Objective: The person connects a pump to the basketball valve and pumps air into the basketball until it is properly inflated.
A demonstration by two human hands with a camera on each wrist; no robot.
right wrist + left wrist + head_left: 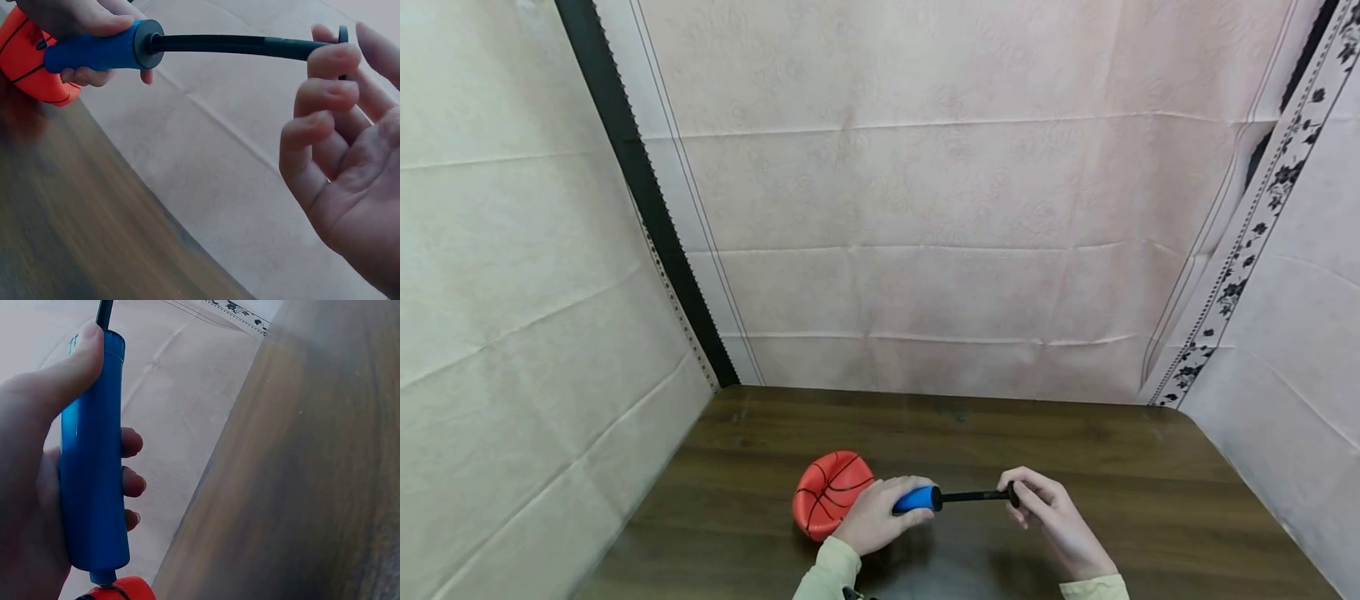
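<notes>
My left hand [880,512] grips the blue barrel [94,462] of a small hand pump, thumb along its top end. A partly deflated red basketball [831,492] with black lines sits just left of that hand, dented on its upper side. At the barrel's lower end, the pump's tip meets the ball [134,589] in the left wrist view. The black plunger rod [973,496] is drawn far out to the right. With curled fingers my right hand [1051,512] holds the rod's end by its round black handle [343,37].
Under both hands lies a dark brown wooden table [925,433]. Pale cloth walls rise behind it [925,292] and at the left and right sides, edged with a black strip and a floral band.
</notes>
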